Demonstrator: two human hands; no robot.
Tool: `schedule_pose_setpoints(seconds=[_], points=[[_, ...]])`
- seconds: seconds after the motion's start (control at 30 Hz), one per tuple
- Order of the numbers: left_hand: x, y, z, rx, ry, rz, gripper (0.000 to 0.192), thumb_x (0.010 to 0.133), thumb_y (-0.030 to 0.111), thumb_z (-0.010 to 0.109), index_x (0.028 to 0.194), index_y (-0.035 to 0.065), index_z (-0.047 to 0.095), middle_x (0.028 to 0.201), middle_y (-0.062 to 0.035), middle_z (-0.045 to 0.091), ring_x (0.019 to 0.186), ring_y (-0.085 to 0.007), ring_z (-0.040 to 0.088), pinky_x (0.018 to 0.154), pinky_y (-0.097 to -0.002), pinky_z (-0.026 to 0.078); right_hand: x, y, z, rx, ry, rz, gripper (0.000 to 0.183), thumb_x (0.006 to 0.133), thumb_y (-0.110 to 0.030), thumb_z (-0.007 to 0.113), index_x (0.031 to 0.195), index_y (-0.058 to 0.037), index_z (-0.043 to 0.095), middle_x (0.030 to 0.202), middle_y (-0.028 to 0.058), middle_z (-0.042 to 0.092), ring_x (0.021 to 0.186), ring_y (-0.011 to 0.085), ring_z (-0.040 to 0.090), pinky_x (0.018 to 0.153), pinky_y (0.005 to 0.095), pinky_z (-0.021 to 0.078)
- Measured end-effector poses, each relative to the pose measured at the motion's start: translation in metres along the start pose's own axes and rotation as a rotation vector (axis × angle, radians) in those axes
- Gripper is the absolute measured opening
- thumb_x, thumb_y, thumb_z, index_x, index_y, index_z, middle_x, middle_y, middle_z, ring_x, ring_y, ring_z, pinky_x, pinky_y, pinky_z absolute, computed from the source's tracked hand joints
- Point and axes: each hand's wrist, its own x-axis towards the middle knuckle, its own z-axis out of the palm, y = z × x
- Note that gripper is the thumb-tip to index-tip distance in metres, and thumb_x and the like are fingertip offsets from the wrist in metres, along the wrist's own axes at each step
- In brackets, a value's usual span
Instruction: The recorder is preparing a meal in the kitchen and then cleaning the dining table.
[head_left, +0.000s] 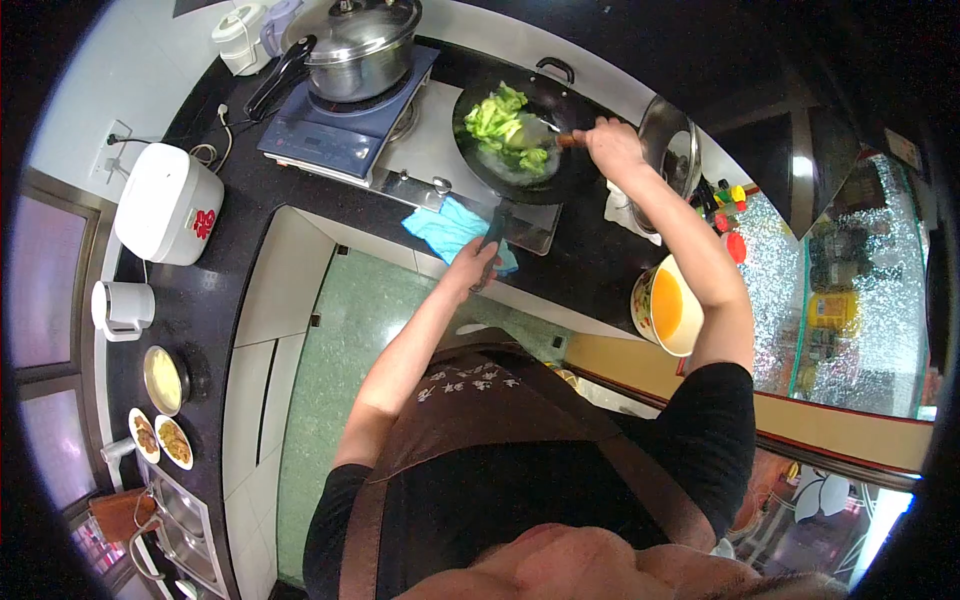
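Note:
A black wok (480, 161) sits over the gas stove with chopped green leafy vegetables (496, 118) in it. Steam blurs part of its inside. My left hand (475, 266) grips the wok's long black handle (495, 229) near its end. A light blue cloth (446, 225) lies on the counter edge beneath that handle. In my right hand (611, 146) is a spatula with a wooden handle (568, 140); its head is blurred among the vegetables.
A lidded steel pot (360, 71) stands on a blue induction cooker (322, 135) left of the wok. Beneath my right forearm is a bowl of orange liquid (665, 307). A pan lid (679, 161) leans behind it. Further left are a white rice cooker (169, 206) and two plates of food (174, 442).

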Motion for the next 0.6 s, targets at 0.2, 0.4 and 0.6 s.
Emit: schedule_pose_setpoints(seconds=[0.2, 0.4, 0.6], points=[[0.000, -0.002, 0.001, -0.016, -0.005, -0.002, 0.026, 0.097, 0.028, 0.051, 0.112, 0.0070, 0.052, 0.082, -0.0028, 0.059, 0.059, -0.0093, 0.051, 0.048, -0.0246, 0.043, 0.008, -0.017, -0.035, 0.278, -0.447, -0.317, 0.027, 0.085, -0.044, 0.057, 0.093, -0.0213, 0.071, 0.087, 0.0101, 0.068, 0.085, 0.0324, 0.065, 0.073, 0.0439, 0.0514], [0.000, 0.000, 0.003, -0.008, 0.006, -0.009, 0.026, 0.097, 0.028, 0.051, 0.114, 0.0075, 0.052, 0.083, -0.0026, 0.060, 0.059, -0.0092, 0.052, 0.048, -0.0243, 0.043, 0.081, -0.040, -0.004, 0.284, -0.358, 0.038, 0.022, 0.084, -0.019, 0.056, 0.094, -0.0051, 0.070, 0.098, 0.0156, 0.069, 0.090, 0.0297, 0.067, 0.076, 0.0409, 0.0530], [0.001, 0.006, 0.008, 0.016, -0.008, -0.014, 0.026, 0.096, 0.031, 0.052, 0.111, 0.0102, 0.053, 0.084, -0.0017, 0.060, 0.062, -0.0101, 0.054, 0.049, -0.0247, 0.044, 0.049, 0.004, 0.074, 1.111, -0.585, 0.501, 0.066, 0.088, -0.059, 0.050, 0.053, -0.0030, 0.044, 0.050, 0.0067, 0.044, 0.039, 0.0193, 0.041, 0.040, 0.0356, 0.0397]])
